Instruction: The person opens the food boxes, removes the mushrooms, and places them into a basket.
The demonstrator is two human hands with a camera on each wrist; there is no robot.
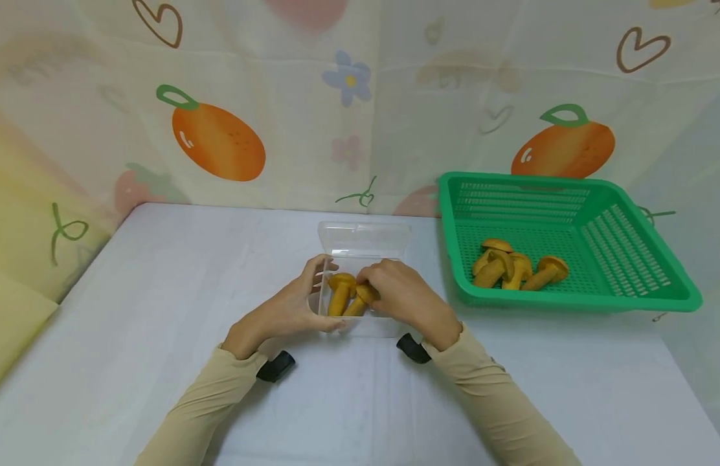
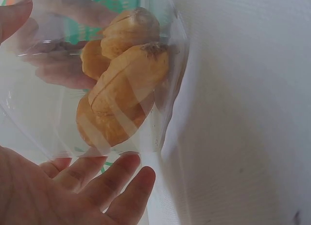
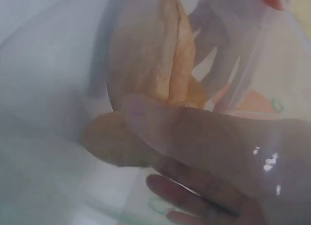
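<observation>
A clear plastic box [image 1: 371, 328] stands on the white table with its hinged lid [image 1: 368, 239] raised at the back. My left hand [image 1: 281, 314] holds its left side, thumb at the front and fingers toward the rear; in the left wrist view those fingers [image 2: 114, 179] lie along the wall. Inside, a yellow-brown mushroom [image 1: 339, 298] lies stem toward me at the left. My right hand [image 1: 403, 291] reaches into the box and pinches a second mushroom [image 1: 358, 305] beside it. Through the plastic, the right wrist view shows the thumb [image 3: 165, 125] on that mushroom [image 3: 116, 145].
A green slatted basket [image 1: 570, 301] sits at the right of the table, with several more mushrooms [image 1: 491, 272] gathered in its left front part. Behind the table hangs a patterned cloth [image 1: 302, 149]. Black wrist cameras are strapped under both wrists.
</observation>
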